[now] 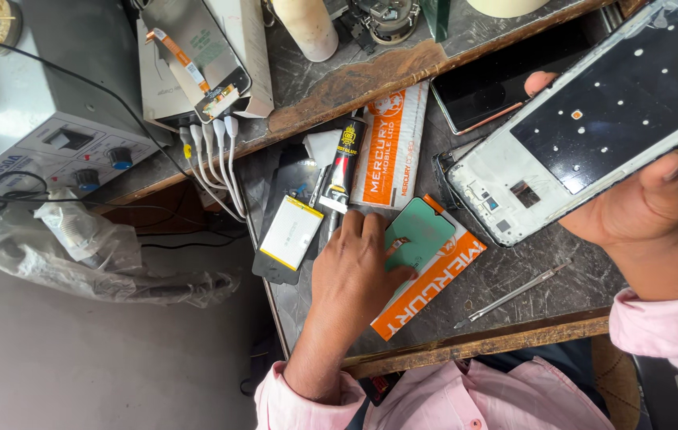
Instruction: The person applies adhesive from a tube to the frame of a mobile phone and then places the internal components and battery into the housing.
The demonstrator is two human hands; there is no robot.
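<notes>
Holding a stripped phone frame [594, 119] up at two o'clock, the right hand [633, 207] grips its lower edge.

Left hand [355, 271] lies flat, fingers spread on a green screen panel [422, 235] atop an orange-and-white packet [434, 291] at centre of the surface [530, 271]. Glue tube [343, 167] and battery [291, 231] crowd ten o'clock; metal tweezers [514, 295] lie at four o'clock near the wooden front edge, with bare room around them.

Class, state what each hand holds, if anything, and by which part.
Right hand grips the white-framed phone chassis by its lower long edge. Left hand holds nothing, resting on the green panel.
</notes>
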